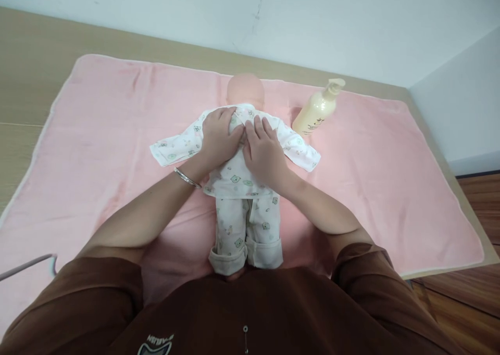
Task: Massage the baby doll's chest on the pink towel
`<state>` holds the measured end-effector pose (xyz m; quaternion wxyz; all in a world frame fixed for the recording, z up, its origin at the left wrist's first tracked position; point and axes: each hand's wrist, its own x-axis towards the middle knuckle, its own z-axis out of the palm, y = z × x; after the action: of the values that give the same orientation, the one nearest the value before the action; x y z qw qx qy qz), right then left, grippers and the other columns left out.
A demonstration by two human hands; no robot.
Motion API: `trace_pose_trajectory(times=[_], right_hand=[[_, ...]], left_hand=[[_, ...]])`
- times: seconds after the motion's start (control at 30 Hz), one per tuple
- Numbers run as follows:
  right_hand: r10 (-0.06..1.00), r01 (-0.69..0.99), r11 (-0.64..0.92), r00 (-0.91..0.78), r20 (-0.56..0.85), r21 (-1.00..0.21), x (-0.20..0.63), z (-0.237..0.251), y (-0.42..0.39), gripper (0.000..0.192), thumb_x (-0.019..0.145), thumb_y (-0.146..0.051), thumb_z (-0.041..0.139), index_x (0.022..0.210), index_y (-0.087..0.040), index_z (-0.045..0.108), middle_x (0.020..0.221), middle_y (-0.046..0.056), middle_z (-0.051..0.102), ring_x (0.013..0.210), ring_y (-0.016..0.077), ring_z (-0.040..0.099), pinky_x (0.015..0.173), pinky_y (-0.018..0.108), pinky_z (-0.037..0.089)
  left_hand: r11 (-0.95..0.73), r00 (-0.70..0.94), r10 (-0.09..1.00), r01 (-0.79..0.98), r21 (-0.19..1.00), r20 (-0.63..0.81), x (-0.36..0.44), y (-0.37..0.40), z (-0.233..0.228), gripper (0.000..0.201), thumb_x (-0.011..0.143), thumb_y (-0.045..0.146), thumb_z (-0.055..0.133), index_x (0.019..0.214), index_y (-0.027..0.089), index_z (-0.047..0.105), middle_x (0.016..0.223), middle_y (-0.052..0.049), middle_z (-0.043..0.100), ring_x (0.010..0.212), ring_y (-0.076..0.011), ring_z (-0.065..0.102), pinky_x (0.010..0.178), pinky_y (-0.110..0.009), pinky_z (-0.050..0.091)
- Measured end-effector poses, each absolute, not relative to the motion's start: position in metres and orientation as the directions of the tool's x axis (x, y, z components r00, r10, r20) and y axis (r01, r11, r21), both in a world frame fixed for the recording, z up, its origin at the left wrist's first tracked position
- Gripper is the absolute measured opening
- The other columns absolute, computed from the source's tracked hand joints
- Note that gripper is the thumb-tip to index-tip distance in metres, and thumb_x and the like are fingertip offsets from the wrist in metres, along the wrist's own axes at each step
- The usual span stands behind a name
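A baby doll lies face down, its bald head pointing away from me. It wears a white printed top with the sleeves spread out and matching trousers with turned-up cuffs. My left hand rests flat on the left side of the doll's upper back, fingers stretched out. On the right side of the back lies my right hand, also flat with its fingers extended. The two hands almost meet over the spine. A silver bangle circles my left wrist.
A pink blanket covers most of the wooden table. Right of the doll's head, a pale yellow pump bottle stands on the blanket. A white wall rises behind the table. At lower left lies a grey cord.
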<state>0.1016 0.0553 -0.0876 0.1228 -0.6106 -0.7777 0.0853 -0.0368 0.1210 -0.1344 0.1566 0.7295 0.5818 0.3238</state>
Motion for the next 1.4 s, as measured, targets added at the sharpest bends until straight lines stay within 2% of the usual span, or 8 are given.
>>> trace_pose_trajectory(times=[0.13, 0.27, 0.5, 0.63, 0.8, 1.0, 1.13, 1.4], right_hand=[[0.974, 0.909, 0.224, -0.217, 0.06, -0.352, 0.111, -0.086, 0.07, 0.056, 0.103, -0.015, 0.034, 0.158, -0.007, 0.042, 0.17, 0.017, 0.034, 0.162, 0.036, 0.024, 0.131, 0.061, 0.028], [0.975, 0.899, 0.221, -0.211, 0.068, -0.378, 0.123, -0.087, 0.094, 0.053, 0.103, -0.019, 0.032, 0.153, -0.013, 0.048, 0.17, 0.014, 0.037, 0.161, 0.0344, 0.029, 0.129, 0.068, 0.025], [0.967, 0.929, 0.254, -0.239, 0.089, -0.269, 0.103, -0.089, 0.055, 0.058, 0.102, -0.022, 0.038, 0.159, -0.008, 0.04, 0.17, 0.02, 0.033, 0.162, 0.0417, 0.023, 0.129, 0.066, 0.028], [0.975, 0.912, 0.223, -0.211, 0.072, -0.343, 0.108, -0.086, 0.061, 0.056, 0.102, -0.022, 0.039, 0.157, -0.012, 0.045, 0.169, 0.014, 0.038, 0.161, 0.0375, 0.027, 0.13, 0.06, 0.032], [0.989, 0.922, 0.147, -0.149, 0.02, -0.357, 0.125, -0.087, 0.099, 0.06, 0.104, -0.027, 0.035, 0.162, -0.008, 0.034, 0.171, 0.013, 0.033, 0.162, 0.0337, 0.026, 0.134, 0.062, 0.019], [0.978, 0.942, 0.208, -0.201, 0.055, -0.265, 0.109, -0.086, 0.07, 0.06, 0.104, -0.025, 0.033, 0.16, -0.003, 0.038, 0.17, 0.018, 0.035, 0.161, 0.0389, 0.027, 0.132, 0.063, 0.025], [0.956, 0.924, 0.292, -0.28, 0.083, -0.246, 0.104, -0.084, 0.054, 0.059, 0.103, -0.025, 0.038, 0.158, -0.003, 0.042, 0.169, 0.021, 0.036, 0.161, 0.0409, 0.025, 0.131, 0.06, 0.029], [0.979, 0.92, 0.205, -0.186, 0.089, -0.334, 0.116, -0.096, 0.088, 0.066, 0.099, -0.024, 0.044, 0.162, -0.012, 0.035, 0.174, 0.013, 0.027, 0.164, 0.0301, 0.021, 0.136, 0.058, 0.014]], left_hand=[[-0.284, 0.141, 0.946, 0.797, 0.533, 0.292, -0.023, 0.094, -0.123, 0.059, 0.1, 0.034, 0.037, 0.149, 0.004, 0.05, 0.154, -0.023, 0.05, 0.149, -0.0362, 0.041, 0.131, -0.053, 0.028], [-0.341, 0.207, 0.934, 0.765, 0.546, 0.293, -0.017, 0.078, -0.117, 0.056, 0.101, 0.033, 0.036, 0.151, 0.01, 0.048, 0.165, -0.019, 0.04, 0.159, -0.0373, 0.028, 0.133, -0.057, 0.021], [-0.338, 0.17, 0.935, 0.689, 0.641, 0.311, -0.039, 0.125, -0.139, 0.055, 0.096, 0.037, 0.039, 0.143, 0.016, 0.059, 0.15, -0.015, 0.059, 0.148, -0.0336, 0.047, 0.134, -0.055, 0.024], [-0.315, 0.145, 0.94, 0.715, 0.623, 0.309, -0.032, 0.111, -0.138, 0.057, 0.1, 0.04, 0.037, 0.148, 0.016, 0.053, 0.159, -0.016, 0.05, 0.155, -0.0359, 0.037, 0.134, -0.06, 0.019], [-0.33, 0.199, 0.94, 0.743, 0.583, 0.277, -0.021, 0.083, -0.121, 0.059, 0.101, 0.039, 0.036, 0.151, 0.009, 0.048, 0.166, -0.02, 0.04, 0.161, -0.0385, 0.025, 0.133, -0.06, 0.019], [-0.343, 0.195, 0.935, 0.706, 0.62, 0.296, -0.032, 0.117, -0.131, 0.053, 0.097, 0.037, 0.035, 0.136, 0.013, 0.061, 0.147, -0.017, 0.06, 0.147, -0.0348, 0.047, 0.131, -0.054, 0.031], [-0.306, 0.131, 0.942, 0.715, 0.629, 0.309, -0.033, 0.126, -0.142, 0.067, 0.098, 0.048, 0.025, 0.142, 0.008, 0.056, 0.154, -0.016, 0.055, 0.149, -0.0321, 0.043, 0.133, -0.051, 0.028], [-0.315, 0.094, 0.934, 0.675, 0.667, 0.346, -0.031, 0.119, -0.145, 0.057, 0.096, 0.045, 0.038, 0.142, 0.018, 0.058, 0.155, -0.012, 0.056, 0.15, -0.0322, 0.044, 0.132, -0.053, 0.027]])
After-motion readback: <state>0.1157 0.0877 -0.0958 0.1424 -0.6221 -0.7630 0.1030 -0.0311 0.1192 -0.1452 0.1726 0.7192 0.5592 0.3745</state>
